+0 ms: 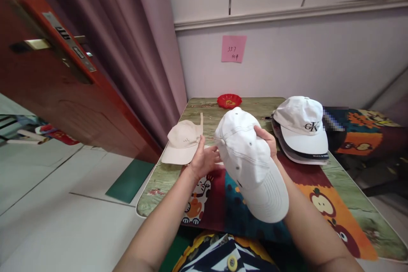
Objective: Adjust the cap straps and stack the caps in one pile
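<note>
A white cap (247, 153) is held above the middle of the table, tilted, its brim pointing down toward the lower right. My right hand (267, 142) grips it at the upper right edge. At the cap's left side is my left hand (205, 159), fingers apart and fingertips close to the cap's edge; whether they touch it is unclear. A beige cap (183, 138) with its strap sticking up lies on the table behind my left hand. To the right, a white cap with dark letters (301, 121) tops a stack of caps.
The wood-patterned table (148, 197) carries a colourful cloth (318, 189). A red scalloped dish (229, 101) sits at its back edge. A pink note (233, 49) is on the wall. A door (95, 114) and curtain (140, 29) stand left.
</note>
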{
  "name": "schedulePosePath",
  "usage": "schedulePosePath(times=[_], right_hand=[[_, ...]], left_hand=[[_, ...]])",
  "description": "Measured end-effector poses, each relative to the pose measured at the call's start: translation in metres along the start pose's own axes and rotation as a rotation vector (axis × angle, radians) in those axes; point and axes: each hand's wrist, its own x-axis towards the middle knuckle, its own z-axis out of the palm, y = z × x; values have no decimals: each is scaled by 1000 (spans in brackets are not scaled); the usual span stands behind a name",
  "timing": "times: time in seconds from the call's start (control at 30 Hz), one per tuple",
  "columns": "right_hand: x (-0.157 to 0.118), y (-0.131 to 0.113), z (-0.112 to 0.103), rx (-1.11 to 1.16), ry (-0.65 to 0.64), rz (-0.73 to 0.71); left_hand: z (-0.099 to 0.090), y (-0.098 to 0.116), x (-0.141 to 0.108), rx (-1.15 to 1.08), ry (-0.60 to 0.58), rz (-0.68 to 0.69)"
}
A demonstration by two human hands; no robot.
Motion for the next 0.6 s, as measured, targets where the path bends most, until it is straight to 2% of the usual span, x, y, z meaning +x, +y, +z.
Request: schedulePosePath(times=[0.03,0.07,0.13,0.27,0.33,0.4,0.47,0.6], right_hand=[[1,-1,0,36,27,14],[4,-2,-1,81,54,29],[10,-9,-7,113,87,23],[22,-32,-34,-18,150,-137],[24,-41,-50,-137,157,-184],[22,-41,-63,-307,135,-177],[20,-29,-71,-487,101,-125],[17,5,-75,-749,36,28]], left_hand=[[-1,-4,6,-50,-103,-31],[-2,-5,12,-93,-154,-20],[-6,6,25,-150,-113,52],[-16,61,45,-143,63,252],[-19,85,50,-66,56,364],[-21,96,51,74,-7,413],[-24,91,52,264,-73,387],[-33,60,52,574,-136,253]])
